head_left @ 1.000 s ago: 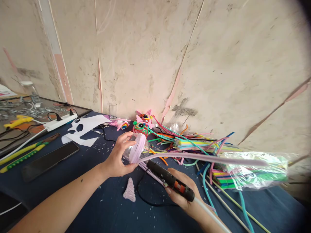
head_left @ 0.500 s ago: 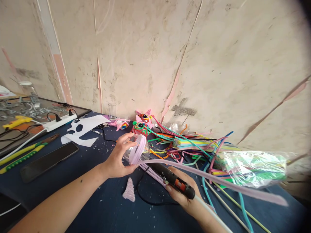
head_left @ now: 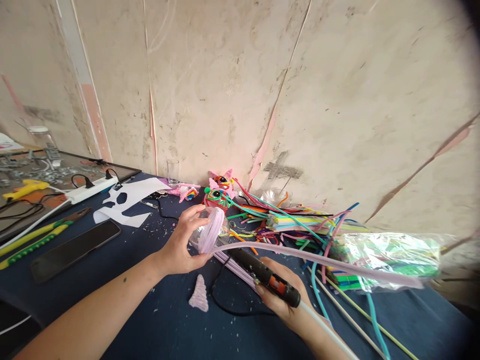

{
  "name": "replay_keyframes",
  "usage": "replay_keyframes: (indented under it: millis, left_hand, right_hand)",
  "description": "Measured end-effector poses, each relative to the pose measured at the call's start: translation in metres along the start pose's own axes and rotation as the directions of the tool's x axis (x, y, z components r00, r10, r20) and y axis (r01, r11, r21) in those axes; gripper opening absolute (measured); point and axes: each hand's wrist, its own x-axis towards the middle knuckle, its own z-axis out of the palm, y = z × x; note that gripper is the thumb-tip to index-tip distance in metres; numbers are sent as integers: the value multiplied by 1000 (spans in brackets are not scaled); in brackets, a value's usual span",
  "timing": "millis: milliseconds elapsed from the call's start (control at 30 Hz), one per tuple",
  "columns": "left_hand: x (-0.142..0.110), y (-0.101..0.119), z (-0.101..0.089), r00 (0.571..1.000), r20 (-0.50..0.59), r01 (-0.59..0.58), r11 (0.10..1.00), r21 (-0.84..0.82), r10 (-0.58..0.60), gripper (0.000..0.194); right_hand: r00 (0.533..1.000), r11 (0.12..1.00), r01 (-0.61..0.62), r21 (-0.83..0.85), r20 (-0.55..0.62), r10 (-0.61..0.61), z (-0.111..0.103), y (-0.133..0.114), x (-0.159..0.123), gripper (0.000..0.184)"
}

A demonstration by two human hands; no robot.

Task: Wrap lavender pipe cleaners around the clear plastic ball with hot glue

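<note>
My left hand [head_left: 183, 245] grips a clear plastic ball [head_left: 224, 232] between thumb and fingers. Rows of pale lilac pipe cleaner [head_left: 210, 232] lie around the ball. One long loose end of it arcs away to the right, above my right hand. My right hand [head_left: 279, 295] is wrapped around a black hot glue gun [head_left: 258, 272], whose tip points at the underside of the ball. A long whitish rod [head_left: 330, 330] sticks out of its back end. Straight lilac pipe cleaners [head_left: 236, 270] run beneath the gun. A small lilac fuzzy triangle [head_left: 199, 294] lies on the table below the ball.
Colourful fish-like figures [head_left: 219, 195] stand by the wall. Heaped pipe cleaners [head_left: 292, 220] and a clear plastic bag [head_left: 393, 257] occupy the right. On the left are a phone [head_left: 77, 247], pliers [head_left: 41, 235], cut white paper [head_left: 129, 200], a power strip [head_left: 93, 187] and a small glass [head_left: 173, 172].
The lilac-wrapped ball has turned slightly in my left hand. The loose pipe cleaner's far end has swung up and to the left. My right hand has barely moved.
</note>
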Motion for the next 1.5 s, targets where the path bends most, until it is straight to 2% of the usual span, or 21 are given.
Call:
replay_keyframes:
  millis: [167,267,367,500,667,833,967,1100,1500]
  left_hand:
    - [1,1,0,1000,1,-8,1000,6,8,69]
    - [1,0,0,1000,3,-5,1000,6,5,69]
    - [0,0,0,1000,16,-3,1000,-3,3,69]
    - [0,1,1,1000,22,-6,1000,-7,6,70]
    - [1,0,0,1000,19,-11,1000,2,11,69]
    - [0,1,0,999,29,-13,1000,-10,13,69]
    - [0,1,1,1000,23,-5,1000,-7,5,70]
    - [0,-1,1,1000,10,3,1000,-16,-2,69]
    - [0,2,1,999,49,-8,1000,-25,9,71]
  right_hand:
    - [999,999,-32,-28,-6,32,-2,2,-2,15]
    - [1000,1000,6,-14,18,-5,-2,0,1,15]
    - [999,999,43,3,-7,-43,-2,-3,4,16]
    - [999,1000,7,-15,-35,-8,-2,-4,4,18]
    - [999,999,43,3,-9,-43,-2,-4,4,20]
    - [999,1000,-8,25,-50,10,-1,-4,4,19]
    - [1000,999,8,34,7,-8,-2,-2,4,15]
    - [998,998,41,36,47,-43,-1,0,4,18]
    - [993,995,-97,38,-64,99,-1,2,-1,23]
